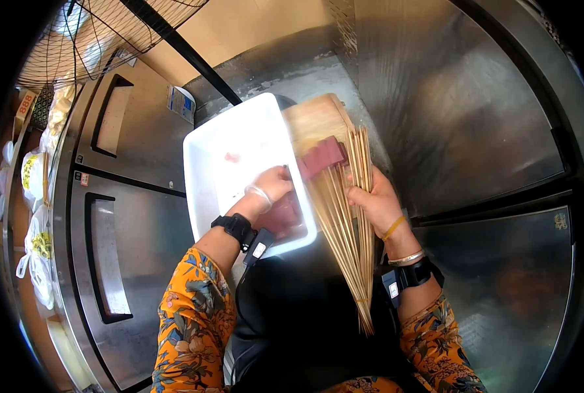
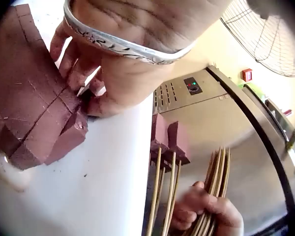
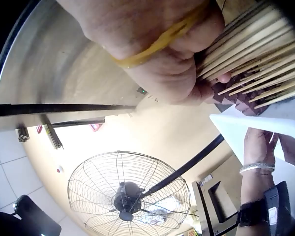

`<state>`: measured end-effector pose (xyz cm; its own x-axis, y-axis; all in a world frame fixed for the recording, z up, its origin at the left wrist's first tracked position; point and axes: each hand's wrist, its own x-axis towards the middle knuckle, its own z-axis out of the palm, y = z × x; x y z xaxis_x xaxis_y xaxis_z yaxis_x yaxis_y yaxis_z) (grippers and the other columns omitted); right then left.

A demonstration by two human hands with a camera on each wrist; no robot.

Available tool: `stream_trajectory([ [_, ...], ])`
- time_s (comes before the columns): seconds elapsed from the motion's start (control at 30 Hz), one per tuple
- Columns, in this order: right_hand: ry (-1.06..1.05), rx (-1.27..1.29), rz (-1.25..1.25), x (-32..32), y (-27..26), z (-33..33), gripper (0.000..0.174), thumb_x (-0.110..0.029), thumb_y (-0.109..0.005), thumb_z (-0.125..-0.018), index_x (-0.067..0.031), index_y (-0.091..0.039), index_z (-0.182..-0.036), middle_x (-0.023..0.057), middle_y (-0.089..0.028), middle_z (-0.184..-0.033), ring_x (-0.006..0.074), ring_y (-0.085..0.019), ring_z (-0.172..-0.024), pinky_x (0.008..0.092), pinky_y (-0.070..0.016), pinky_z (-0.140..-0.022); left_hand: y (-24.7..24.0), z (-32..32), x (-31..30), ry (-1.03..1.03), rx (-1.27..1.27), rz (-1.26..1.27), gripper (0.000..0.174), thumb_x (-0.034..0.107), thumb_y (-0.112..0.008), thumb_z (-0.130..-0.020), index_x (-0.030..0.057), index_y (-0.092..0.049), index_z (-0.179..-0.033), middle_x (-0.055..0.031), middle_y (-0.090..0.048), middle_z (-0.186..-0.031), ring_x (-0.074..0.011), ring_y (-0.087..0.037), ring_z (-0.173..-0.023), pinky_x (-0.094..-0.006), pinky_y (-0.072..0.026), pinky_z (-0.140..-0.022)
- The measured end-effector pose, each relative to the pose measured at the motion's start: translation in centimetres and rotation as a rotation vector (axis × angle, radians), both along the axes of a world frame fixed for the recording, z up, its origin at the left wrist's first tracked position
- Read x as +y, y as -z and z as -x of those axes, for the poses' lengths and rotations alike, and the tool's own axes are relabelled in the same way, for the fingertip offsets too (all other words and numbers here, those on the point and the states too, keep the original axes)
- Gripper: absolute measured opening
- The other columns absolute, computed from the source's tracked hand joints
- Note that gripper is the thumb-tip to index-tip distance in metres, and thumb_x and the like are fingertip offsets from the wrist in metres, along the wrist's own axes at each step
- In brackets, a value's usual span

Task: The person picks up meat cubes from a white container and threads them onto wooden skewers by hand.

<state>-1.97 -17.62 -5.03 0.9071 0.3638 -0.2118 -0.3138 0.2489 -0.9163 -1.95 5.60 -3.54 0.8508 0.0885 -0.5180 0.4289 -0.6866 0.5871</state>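
Note:
My left hand (image 1: 270,187) reaches into a white plastic tub (image 1: 203,157). Its thumb and fingers pinch a small dark red block (image 2: 96,86) at the edge of a scored dark red slab (image 2: 32,98), which looks like set blood curd. My right hand (image 1: 377,200) grips a bundle of bare bamboo skewers (image 1: 362,154), tips pointing away from me. Beside that bundle, several skewers carry dark red blocks (image 1: 323,157) at their far ends, over a wooden board (image 1: 315,118). The loaded skewers fan out from under the right hand's side and meet the bundle near my apron.
Steel fridge doors (image 1: 482,118) stand close on the right, and a steel cabinet with black handles (image 1: 131,173) on the left. A wire-caged fan (image 3: 128,196) hangs on a black pole (image 1: 180,49). Plastic bags (image 1: 39,242) fill a shelf at far left.

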Motion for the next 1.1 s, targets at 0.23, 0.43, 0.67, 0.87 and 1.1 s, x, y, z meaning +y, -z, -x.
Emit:
stream_trajectory([
  [0.23,-0.004,-0.003,0.014,0.0,0.2,0.0,0.024,-0.004,-0.057,-0.074,-0.0030,-0.053,-0.098,0.0013,-0.055,-0.085,0.0093,-0.052,-0.076,0.0237,-0.0434,-0.067,-0.1,2.0,0.4,0.135,-0.053,0.042,0.059,0.028,-0.070,-0.066,-0.0014,-0.050,-0.113,-0.0144,-0.058,-0.098,-0.0228,-0.058,-0.083,-0.0311,-0.0463,-0.074],
  [0.43,0.016,-0.025,0.053,0.1,0.4,-0.1,0.026,-0.006,-0.058,-0.074,-0.0026,-0.054,-0.100,0.0025,-0.058,-0.087,0.0102,-0.054,-0.078,0.0251,-0.0447,-0.069,0.9,2.7,-1.4,0.222,-0.098,-0.436,0.065,0.020,-0.069,-0.063,-0.0029,-0.042,-0.118,-0.0257,-0.050,-0.114,-0.0387,-0.052,-0.104,-0.0386,-0.0430,-0.089],
  [0.67,0.020,-0.026,0.050,0.0,0.6,-0.2,0.031,-0.005,-0.060,-0.074,-0.0021,-0.054,-0.105,0.0036,-0.060,-0.090,0.0113,-0.056,-0.082,0.0258,-0.0459,-0.072,3.6,0.8,1.5,0.203,-0.352,-0.336,0.057,0.017,-0.072,-0.064,-0.0008,-0.043,-0.109,-0.0172,-0.061,-0.082,-0.0312,-0.062,-0.080,-0.0350,-0.0499,-0.072],
  [0.87,0.011,0.005,0.028,-0.1,0.3,-0.1,0.035,-0.006,-0.060,-0.074,-0.0018,-0.054,-0.108,0.0047,-0.061,-0.093,0.0124,-0.057,-0.085,0.0264,-0.0463,-0.074,5.2,-1.1,4.8,-0.429,-0.160,0.356,0.058,0.001,-0.069,-0.070,0.0011,-0.035,-0.117,-0.0138,-0.057,-0.095,-0.0251,-0.063,-0.079,-0.0323,-0.0551,-0.069],
  [1.1,-0.011,-0.043,0.127,-0.1,0.6,-0.2,0.039,-0.009,-0.061,-0.075,-0.0019,-0.053,-0.112,0.0060,-0.061,-0.096,0.0135,-0.058,-0.087,0.0286,-0.0469,-0.076,0.7,1.4,6.6,-0.519,-0.218,0.833,0.056,-0.009,-0.061,-0.075,0.0061,-0.034,-0.122,-0.0143,-0.048,-0.116,-0.0261,-0.053,-0.107,-0.0366,-0.0493,-0.091],
])
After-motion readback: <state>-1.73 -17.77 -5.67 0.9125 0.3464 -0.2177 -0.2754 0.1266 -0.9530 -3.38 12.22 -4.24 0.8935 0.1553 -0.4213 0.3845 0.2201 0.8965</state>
